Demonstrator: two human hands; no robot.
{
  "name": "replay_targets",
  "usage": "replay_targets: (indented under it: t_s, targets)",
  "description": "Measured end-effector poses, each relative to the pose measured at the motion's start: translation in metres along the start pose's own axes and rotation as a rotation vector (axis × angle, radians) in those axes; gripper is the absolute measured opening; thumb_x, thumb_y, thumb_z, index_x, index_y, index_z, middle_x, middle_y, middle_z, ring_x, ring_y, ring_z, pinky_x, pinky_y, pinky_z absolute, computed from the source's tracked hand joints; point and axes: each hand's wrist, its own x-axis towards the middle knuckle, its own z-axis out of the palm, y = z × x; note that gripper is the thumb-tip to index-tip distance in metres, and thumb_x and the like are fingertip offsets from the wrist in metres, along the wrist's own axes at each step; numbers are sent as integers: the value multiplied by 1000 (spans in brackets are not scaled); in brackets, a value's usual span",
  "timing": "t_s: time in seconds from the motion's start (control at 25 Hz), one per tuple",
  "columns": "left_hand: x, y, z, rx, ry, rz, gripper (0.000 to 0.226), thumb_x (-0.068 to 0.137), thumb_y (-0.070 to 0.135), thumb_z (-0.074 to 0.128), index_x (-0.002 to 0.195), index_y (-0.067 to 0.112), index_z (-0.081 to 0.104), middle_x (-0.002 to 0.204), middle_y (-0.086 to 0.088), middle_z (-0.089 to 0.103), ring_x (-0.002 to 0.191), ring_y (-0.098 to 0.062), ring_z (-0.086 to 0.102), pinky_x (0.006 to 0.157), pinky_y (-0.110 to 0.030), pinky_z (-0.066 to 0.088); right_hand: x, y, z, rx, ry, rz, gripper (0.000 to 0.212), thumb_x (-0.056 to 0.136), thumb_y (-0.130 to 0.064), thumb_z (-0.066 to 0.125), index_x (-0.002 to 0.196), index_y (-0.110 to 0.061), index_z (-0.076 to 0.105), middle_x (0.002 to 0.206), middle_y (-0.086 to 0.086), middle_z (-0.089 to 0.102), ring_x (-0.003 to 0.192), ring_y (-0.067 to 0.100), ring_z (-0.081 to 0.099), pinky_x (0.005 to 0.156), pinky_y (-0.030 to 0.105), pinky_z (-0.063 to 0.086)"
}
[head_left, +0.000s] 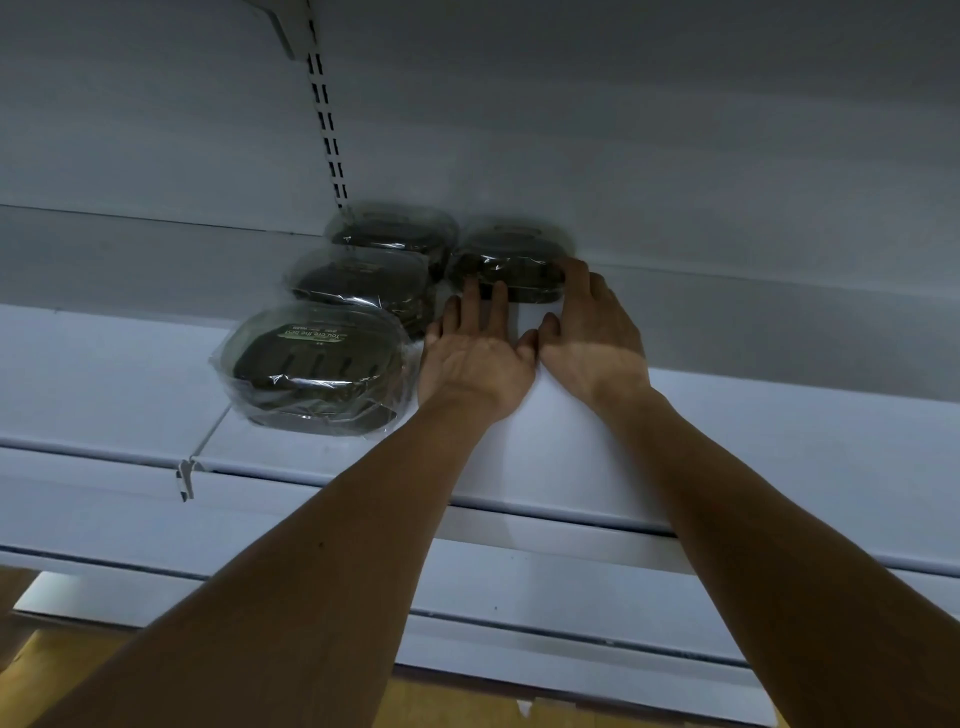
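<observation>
Grip: left hand (475, 356), right hand (589, 327) touching wrapped dish (506, 260).

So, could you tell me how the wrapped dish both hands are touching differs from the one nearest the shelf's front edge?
The rear dish sits by the back wall, touched by the left hand and right hand; the front dish lies untouched near the shelf edge. The front dish shows a printed pale label; the rear dish shows none readable. Both are dark, wrapped in clear plastic.
</observation>
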Motion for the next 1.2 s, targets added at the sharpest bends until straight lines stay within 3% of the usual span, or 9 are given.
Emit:
replay_targets:
  t_s: [0.32,0.48,0.6,0.88,1.04,1.2]
  targets:
    - [6,0,0,-10,-70,-11,70,102,55,21,158,23,-6,166,-4,-10,152,-26,1,119,-44,8,-15,7,-2,-44,-178,-54,65,99,-21,46,157,-18,15,162,5,17,144,27,22,114,38,27]
    - [3,-2,-1,-46,-53,15,69,104,51,24,158,22,-6,166,-7,-10,152,-28,4,120,-43,9,-41,6,-14,-41,-207,-109,63,100,-19,47,156,-14,18,162,7,17,148,23,15,119,31,16]
    - [-20,-3,-7,-85,-8,141,66,105,40,29,159,16,0,166,-10,-3,152,-29,9,123,-41,12,-67,6,-35,-10,-286,-114,60,102,-22,44,156,-14,18,163,4,14,150,18,11,118,24,8]
    - [-110,1,-31,-101,-130,245,58,108,36,23,158,15,3,167,-5,-4,153,-19,-6,124,-40,5,-123,-7,-77,-167,-511,-62,59,106,-38,30,157,-14,11,165,3,8,151,15,8,118,23,1]
    - [-158,-3,-72,-83,-150,273,60,107,41,21,159,20,0,166,-1,-11,152,-17,-14,122,-36,-3,-152,-22,-118,-327,-512,-164,63,104,-47,31,157,-17,13,164,1,11,151,16,10,120,27,5]
    - [-192,-11,-123,-96,-104,340,63,106,46,23,159,22,0,166,0,-10,152,-16,-14,121,-35,-3,-170,-51,-170,-321,-408,-260,63,103,-46,36,156,-19,16,163,-1,18,150,14,14,120,25,4]
